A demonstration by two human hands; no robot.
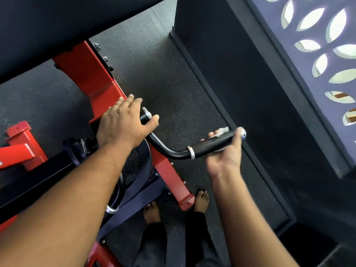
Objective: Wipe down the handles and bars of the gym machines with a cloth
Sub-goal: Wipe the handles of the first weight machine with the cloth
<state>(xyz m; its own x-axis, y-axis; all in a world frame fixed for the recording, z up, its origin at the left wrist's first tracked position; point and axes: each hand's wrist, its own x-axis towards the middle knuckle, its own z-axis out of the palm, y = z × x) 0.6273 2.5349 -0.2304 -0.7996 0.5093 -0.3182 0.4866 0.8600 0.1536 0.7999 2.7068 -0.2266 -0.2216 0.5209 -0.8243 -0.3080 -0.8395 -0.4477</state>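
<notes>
Handle (211, 145) of red gym machine (86, 74) w/ both hands on it, cloth (223, 130) at far end.
R hand (224, 157) cups black grip from underneath, fingers curled round it, pressing a pale cloth vs. grip near the silver end cap; only a scrap of cloth shows, rest hidden behind bar & fingers. L hand (123, 122) lies flat, fingers fairly straight, on red frame where curved bar meets it, thumb beside the bar's stub end. Black pad (57, 26) overhangs top left. Weight plate (140, 166) sits under L forearm, partly blocked by it. Speckled rubber floor (173, 93) below; bare feet (152, 212) just beside frame's foot. Dark step & patterned wall panel (317, 45) to the right, close to handle end.
</notes>
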